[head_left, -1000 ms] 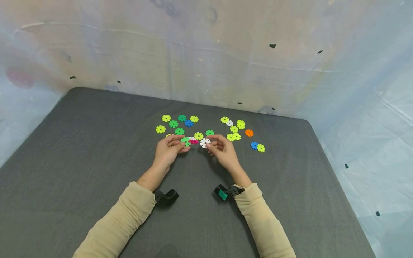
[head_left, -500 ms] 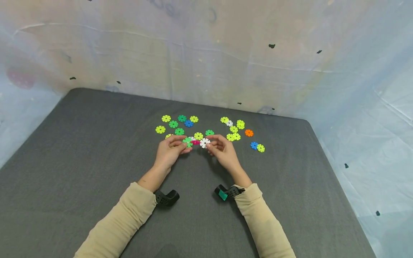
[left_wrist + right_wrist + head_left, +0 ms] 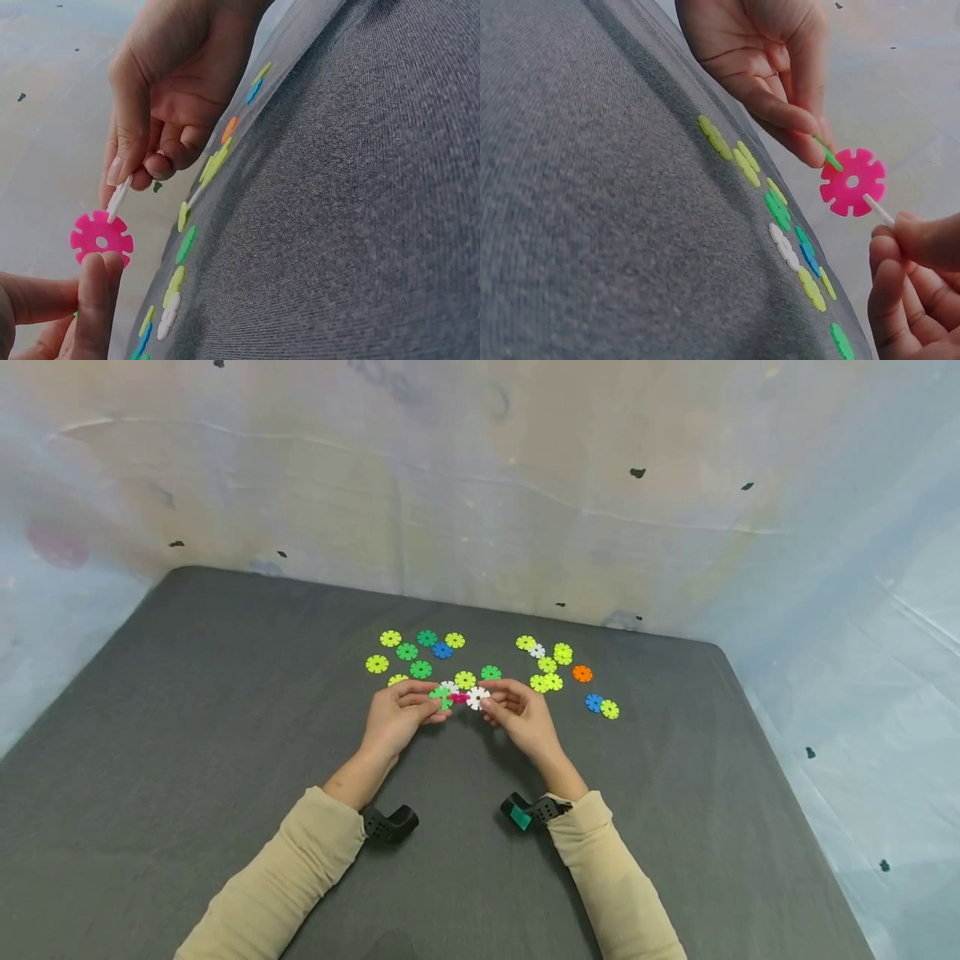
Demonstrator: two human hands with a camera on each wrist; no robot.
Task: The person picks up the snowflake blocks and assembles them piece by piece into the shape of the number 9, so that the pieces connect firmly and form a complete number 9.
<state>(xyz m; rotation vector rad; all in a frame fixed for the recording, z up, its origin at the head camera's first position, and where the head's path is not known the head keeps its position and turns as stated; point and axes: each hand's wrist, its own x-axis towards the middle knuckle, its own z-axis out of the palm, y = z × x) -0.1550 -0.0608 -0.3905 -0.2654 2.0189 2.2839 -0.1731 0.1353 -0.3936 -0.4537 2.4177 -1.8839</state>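
My left hand (image 3: pixel 393 718) pinches a green notched disc (image 3: pixel 441 697), which appears slotted into the rim of a pink notched disc (image 3: pixel 868 172). With thumb and fingers, my right hand (image 3: pixel 525 718) grips a white notched disc (image 3: pixel 472 697) near its edge. The right wrist view shows the white disc edge-on, its tip at a slot of the pink one; how deep it sits I cannot tell. Both hands are raised above the dark grey table (image 3: pixel 465 860). In the left wrist view, left fingertips (image 3: pixel 94 292) cover the pink disc's lower rim.
Behind the hands lie several loose notched discs: yellow (image 3: pixel 377 664), green (image 3: pixel 421 669), blue (image 3: pixel 442 650) and white (image 3: pixel 537 650). An orange disc (image 3: pixel 582 673) lies at the right, beyond a blue one (image 3: pixel 593 702). A pale sheet (image 3: pixel 480 510) hangs behind the table.
My left hand has shifted slightly right with the green and pink discs, bringing the pink one up to the white disc. The right hand has stayed nearly still. The head view has tilted slightly.
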